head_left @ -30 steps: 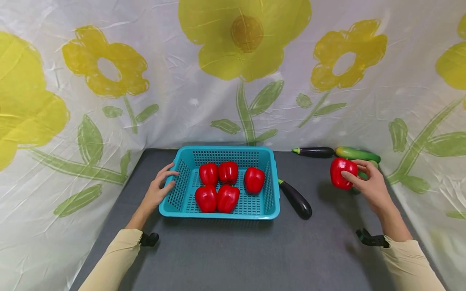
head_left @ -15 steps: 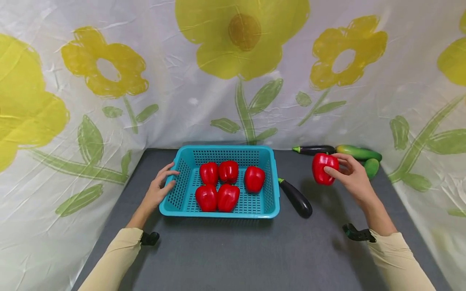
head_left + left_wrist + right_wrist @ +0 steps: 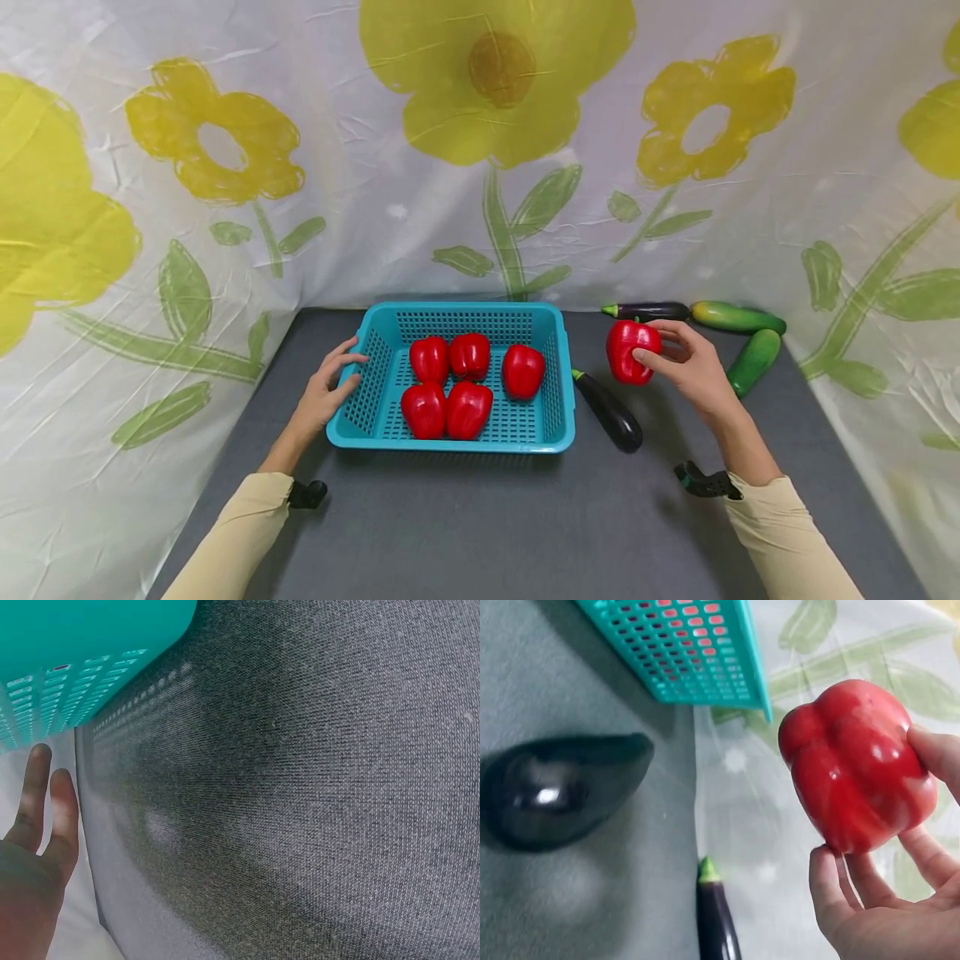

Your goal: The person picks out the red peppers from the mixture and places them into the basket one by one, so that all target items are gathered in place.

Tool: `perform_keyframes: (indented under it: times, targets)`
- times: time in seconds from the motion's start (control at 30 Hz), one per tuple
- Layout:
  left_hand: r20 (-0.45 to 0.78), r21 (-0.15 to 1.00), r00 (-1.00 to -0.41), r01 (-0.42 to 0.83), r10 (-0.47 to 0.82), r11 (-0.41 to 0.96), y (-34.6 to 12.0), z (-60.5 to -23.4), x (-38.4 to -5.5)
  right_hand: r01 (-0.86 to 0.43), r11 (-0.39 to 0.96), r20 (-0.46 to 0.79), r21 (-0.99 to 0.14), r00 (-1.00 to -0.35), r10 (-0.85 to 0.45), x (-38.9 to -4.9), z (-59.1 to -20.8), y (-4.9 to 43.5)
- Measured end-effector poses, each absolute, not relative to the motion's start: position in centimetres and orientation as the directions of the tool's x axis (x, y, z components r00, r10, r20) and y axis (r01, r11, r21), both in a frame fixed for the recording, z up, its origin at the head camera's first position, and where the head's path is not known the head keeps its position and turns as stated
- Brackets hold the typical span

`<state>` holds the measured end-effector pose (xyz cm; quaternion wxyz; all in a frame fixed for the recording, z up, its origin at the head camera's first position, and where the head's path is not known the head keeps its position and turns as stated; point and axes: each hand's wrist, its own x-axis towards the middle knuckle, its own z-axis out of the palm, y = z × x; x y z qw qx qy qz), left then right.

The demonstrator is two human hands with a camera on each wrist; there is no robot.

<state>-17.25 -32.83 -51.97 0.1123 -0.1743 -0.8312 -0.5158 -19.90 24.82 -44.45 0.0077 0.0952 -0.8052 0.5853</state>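
A red bell pepper [image 3: 632,352] is held up above the table by my right hand [image 3: 693,371], its thumb on one side and its fingers on the other. In the right wrist view the same pepper [image 3: 855,765] sits between thumb and fingertips. At the left end of a blue-green plastic basket [image 3: 450,446], my left hand [image 3: 324,392] rests with loosely extended fingers by the rim. The left wrist view shows two fairly straight fingers [image 3: 66,810] close to the perforated basket wall [image 3: 67,690]. Several red bell peppers [image 3: 468,410] lie inside the basket.
One eggplant [image 3: 611,412] lies just right of the basket. Along the back edge lie another eggplant [image 3: 648,311] and a yellow-green vegetable [image 3: 735,317]. A green cucumber-like vegetable [image 3: 754,361] is behind my right hand. A flower-printed cloth [image 3: 360,167] hangs behind the grey table [image 3: 450,525].
My right hand has carried the bell pepper leftward, away from the green vegetables and towards the basket. More of the green vegetable on the right now shows. My left hand has stayed put.
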Motion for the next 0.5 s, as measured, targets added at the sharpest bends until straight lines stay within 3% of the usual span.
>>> perform_keyframes:
  times: [0.5]
  targets:
    - [0.335,0.839,-0.927,0.375,0.169,0.394,-32.7,-51.6,-17.0,-0.158,0.29,0.095,-0.944,-0.971,-0.218,-20.3,-43.3,20.6]
